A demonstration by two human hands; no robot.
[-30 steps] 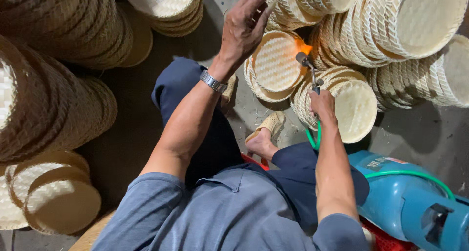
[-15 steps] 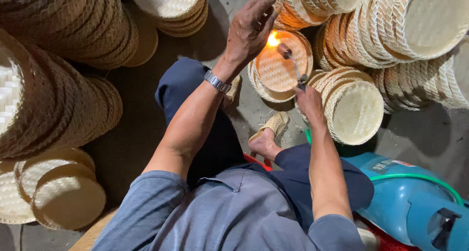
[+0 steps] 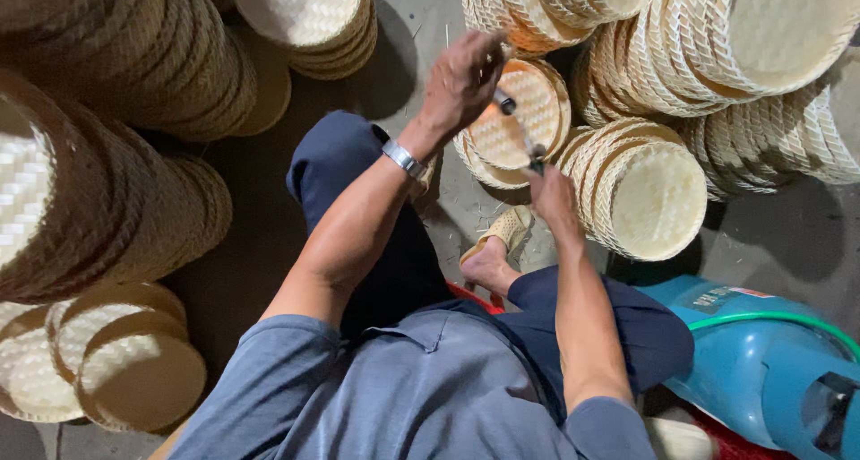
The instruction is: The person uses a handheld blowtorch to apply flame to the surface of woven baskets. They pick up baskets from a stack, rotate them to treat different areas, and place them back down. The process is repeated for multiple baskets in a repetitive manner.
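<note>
Round woven bamboo tray (image 3: 515,115), pale and shallow, stands tilted with its inner face turned up toward the person, held at its upper rim by the left hand (image 3: 461,79). That hand's fingers are curled together over the rim, which keeps the tray steady and angled. The right hand (image 3: 553,196) is clamped around the handle of a thin metal torch wand (image 3: 522,137), whose nozzle end points up across the tray's face; no flame shows at the tip. Holding the tray up on edge keeps its weave exposed to the nozzle and away from the stack beneath it.

Only the head view is given. A silver wristwatch (image 3: 402,158) sits on the left wrist. A blue gas cylinder (image 3: 761,361) with a green hose (image 3: 770,318) lies at the person's right, just beside the knee. Stacks of similar woven trays (image 3: 717,57) crowd the concrete floor (image 3: 421,21) on the far side and right, with darker stacks (image 3: 107,155) on the left. Open room is scant: a narrow strip of floor between the stacks, and the tray's lower edge rests close against a neighbouring stack (image 3: 649,196). A sandalled foot (image 3: 497,245) is tucked below the work.
</note>
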